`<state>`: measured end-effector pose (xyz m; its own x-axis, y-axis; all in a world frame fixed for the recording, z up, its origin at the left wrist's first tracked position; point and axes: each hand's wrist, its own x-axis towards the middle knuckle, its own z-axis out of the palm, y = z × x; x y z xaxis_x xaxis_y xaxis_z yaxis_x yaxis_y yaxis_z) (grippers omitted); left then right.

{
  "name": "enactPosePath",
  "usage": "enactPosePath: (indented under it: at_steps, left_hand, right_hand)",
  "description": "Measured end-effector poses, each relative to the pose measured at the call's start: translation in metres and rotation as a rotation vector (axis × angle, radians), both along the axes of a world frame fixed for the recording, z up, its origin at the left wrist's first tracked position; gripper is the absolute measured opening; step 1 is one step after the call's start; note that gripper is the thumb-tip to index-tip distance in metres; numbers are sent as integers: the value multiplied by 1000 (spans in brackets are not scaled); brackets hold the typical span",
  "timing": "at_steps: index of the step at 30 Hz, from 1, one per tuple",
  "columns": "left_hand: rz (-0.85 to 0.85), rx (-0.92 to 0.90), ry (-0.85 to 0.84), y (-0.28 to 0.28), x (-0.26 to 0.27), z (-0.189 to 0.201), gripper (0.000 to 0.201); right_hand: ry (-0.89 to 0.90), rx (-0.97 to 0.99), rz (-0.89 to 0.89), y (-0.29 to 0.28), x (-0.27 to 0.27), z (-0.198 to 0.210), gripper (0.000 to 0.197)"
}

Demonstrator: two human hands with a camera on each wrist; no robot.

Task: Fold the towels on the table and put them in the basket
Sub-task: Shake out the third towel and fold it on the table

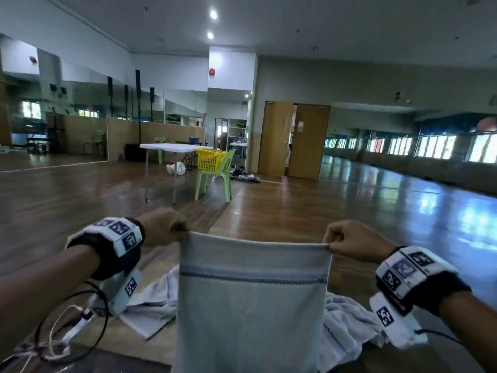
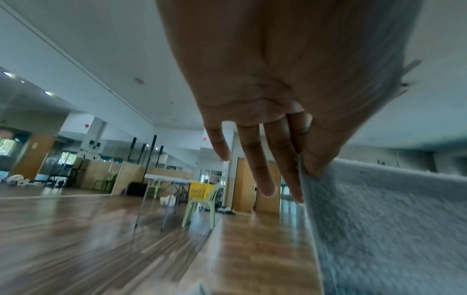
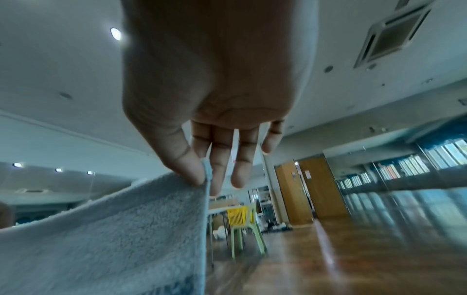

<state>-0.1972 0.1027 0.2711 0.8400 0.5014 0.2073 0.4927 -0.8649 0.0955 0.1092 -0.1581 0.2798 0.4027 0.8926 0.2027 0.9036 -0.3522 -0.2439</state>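
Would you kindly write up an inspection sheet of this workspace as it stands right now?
Surface: tan table under the hands, mostly covered by cloth.
Job's things: striped towel held up, hanging straight; two crumpled towels lie behind it. Yellow basket sits on a green chair across the room.
Clutter: nothing seen.
Grippers: left hand and right hand each pinch a top corner of the striped towel.
Cables: black and white cables loop below the left wrist.
Surroundings: wooden floor, white folding table, wooden double doors.

Towel [image 3: 113, 229] corner between fingers [image 3: 185, 159]
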Motion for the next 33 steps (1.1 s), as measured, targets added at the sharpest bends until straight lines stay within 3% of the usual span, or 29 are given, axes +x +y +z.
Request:
enactPosePath:
  at_steps: [5,7,13,16,21,27,33]
  left_hand:
    - [-19,-177,135,-7,4,-117,28]
    - [11,-216,150,-5,5,-156,22]
    - [65,-277,126,1,15,-233,16]
    - [117,-282,118,9,21,-254,15]
    - [150,-246,61,24,41,-266,18]
    - [219,-187,-3,46,73,-274,20]
    - [171,-232,79,70,95,-291,16]
  right_hand:
    - [91,-127,-24,-9,4,-120,22]
    - [114,-116,-47,-13,5,-158,29]
    - [172,-26,-104,-9,19,-231,33]
    - [174,-39,-148,0,16,-240,38]
    - [246,-34,-183,20,36,-267,27]
    - [162,-160,-185,52,54,-283,13]
    - [-6,-320,-108,85,71,-298,11]
